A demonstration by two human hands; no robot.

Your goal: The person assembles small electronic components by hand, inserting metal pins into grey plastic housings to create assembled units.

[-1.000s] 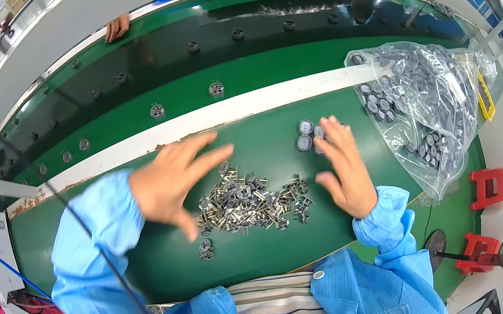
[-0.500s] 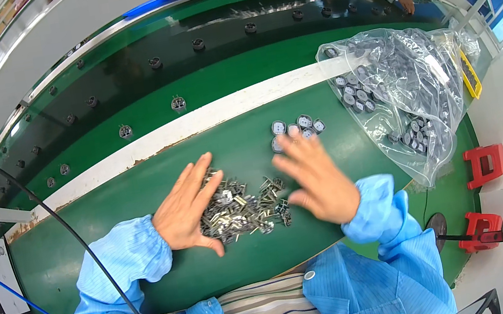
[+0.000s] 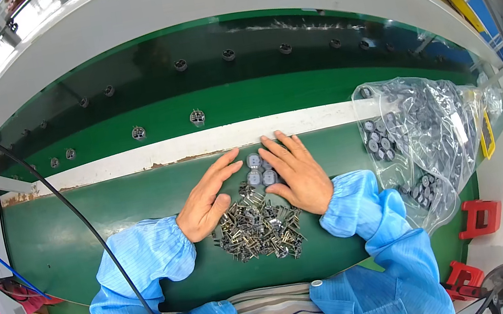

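Note:
Between my hands, several grey round plastic caps [image 3: 253, 161] sit in a small cluster on the green work surface [image 3: 79, 239]. My left hand [image 3: 206, 201] is open beside them, fingers stretched out and the fingertips close to the caps. On the other side, my right hand [image 3: 300, 175] lies flat with its fingers extended, against the caps and partly covering them. Just below the cluster spreads a heap of small metal pin parts [image 3: 257, 229], brass and silver coloured. Neither hand grips anything.
A clear plastic bag [image 3: 425, 141] with many grey caps lies at the right. Beyond the white ledge [image 3: 196, 144], round parts with pins [image 3: 197, 118] stand on a green belt. A black cable [image 3: 86, 241] crosses the left side. Red stools [image 3: 480, 217] stand at the lower right.
My right hand has brought the grey caps left, to just above the metal heap. My left hand has shifted from the heap's side to beside the caps. The view has tilted.

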